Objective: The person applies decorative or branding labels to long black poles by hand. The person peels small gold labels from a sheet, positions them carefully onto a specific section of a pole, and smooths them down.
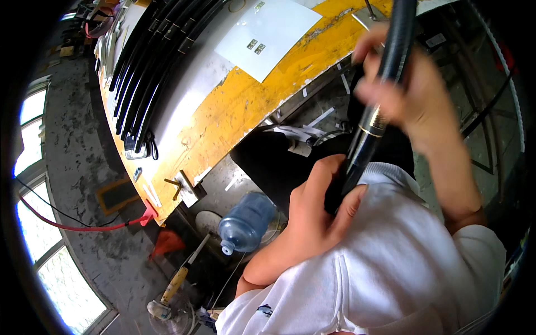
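Observation:
A glossy black fishing rod (365,146) with gold rings slants up from my lap past the top edge of the picture. Its lower end sits in my left hand (321,204), whose fingers and thumb are closed around it against my white top. Farther up, my right hand (410,92) is curled around the same rod, its fingers blurred by motion. Several similar black rods (159,61) lie side by side on the yellow and white worktable (215,114). Beside them is a white sheet (287,28) bearing a few small gold-toned labels (255,46).
A clamp-like metal and wood fitting (184,188) sits at the table's near corner. Below it are a blue water jug (247,222) and a hammer (170,290) with a yellow handle. A red cable (84,228) runs to that corner from the window side.

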### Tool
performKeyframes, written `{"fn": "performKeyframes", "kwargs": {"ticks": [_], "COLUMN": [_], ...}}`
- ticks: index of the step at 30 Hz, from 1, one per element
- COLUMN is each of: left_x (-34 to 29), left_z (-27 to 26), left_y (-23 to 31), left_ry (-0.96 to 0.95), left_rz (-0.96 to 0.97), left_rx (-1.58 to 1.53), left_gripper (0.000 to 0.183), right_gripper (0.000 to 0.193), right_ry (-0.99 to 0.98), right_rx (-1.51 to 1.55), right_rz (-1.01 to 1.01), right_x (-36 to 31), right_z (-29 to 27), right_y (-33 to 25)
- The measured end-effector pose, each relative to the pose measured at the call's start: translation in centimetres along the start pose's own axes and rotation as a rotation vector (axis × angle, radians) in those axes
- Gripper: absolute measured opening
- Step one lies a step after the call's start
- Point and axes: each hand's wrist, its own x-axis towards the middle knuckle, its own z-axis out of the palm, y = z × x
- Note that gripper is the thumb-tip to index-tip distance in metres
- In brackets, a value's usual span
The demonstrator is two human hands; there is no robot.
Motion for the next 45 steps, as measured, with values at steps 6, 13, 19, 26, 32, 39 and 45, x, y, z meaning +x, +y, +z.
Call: {"fn": "performKeyframes", "kwargs": {"ticks": [6, 13, 19, 26, 32, 39, 45], "left_x": [1.2, 3.8, 7.3, 6.9, 5.7, 4.9, 5.8], "left_z": [0.4, 3.8, 10.2, 9.9, 7.0, 4.1, -0.3], "left_y": [-0.4, -0.2, 2.7, -0.7, -1.9, -3.1, -2.2], "left_ry": [-0.19, -0.514, -0.578, -0.455, -0.291, -0.14, 0.036], "left_rz": [-0.045, -0.006, 0.423, 0.441, 0.303, 0.212, 0.239], "left_rx": [-0.073, 0.098, 0.396, 0.471, 0.517, 0.422, 0.46], "left_gripper": [0.047, 0.041, 0.059, 0.042, 0.036, 0.034, 0.028], "right_gripper": [0.021, 0.017, 0.033, 0.057, 0.053, 0.062, 0.079], "right_ry": [-0.125, 0.501, 0.865, 1.083, 1.036, 0.848, 0.819], "right_rx": [-0.14, -0.147, -0.25, -0.887, -1.049, -1.359, -1.5], "right_rz": [-0.026, -0.161, -0.059, 0.545, 0.71, 0.99, 0.967], "right_x": [-2.0, -4.2, -8.7, -8.9, -6.2, -5.4, -5.6], "right_z": [-1.6, -10.9, -15.3, -35.0, -39.3, -43.1, -46.5], "right_y": [0.6, -0.8, 5.0, 14.5, 17.5, 20.5, 23.4]}}
